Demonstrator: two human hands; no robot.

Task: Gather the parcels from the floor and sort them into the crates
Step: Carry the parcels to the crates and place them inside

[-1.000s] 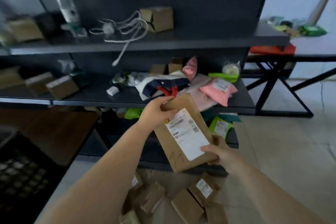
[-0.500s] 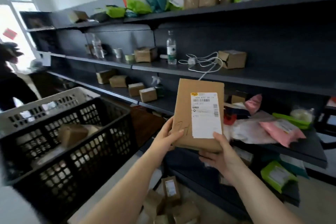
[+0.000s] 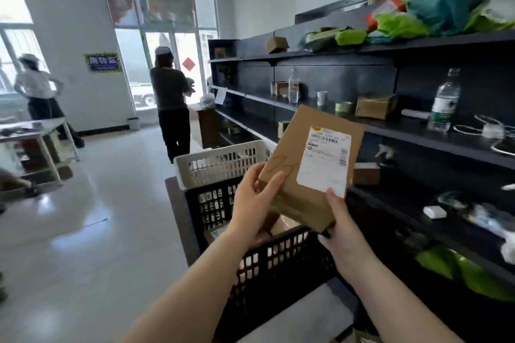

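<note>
A flat brown cardboard parcel (image 3: 303, 172) is held tilted above the crates, its face turned up, with a white shipping label on its right half and a dark scribble on its lower left. The black crate (image 3: 278, 264) stands below it, holding brown parcels (image 3: 274, 227) inside. The white crate (image 3: 220, 161) sits directly behind the black one.

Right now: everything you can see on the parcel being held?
The flat brown cardboard parcel carries a white shipping label with a barcode, plus a dark handwritten scrawl lower left. It is tilted, label facing the camera, held above the black crate. The left hand grips its lower left edge; the right hand supports its lower right corner.
</note>
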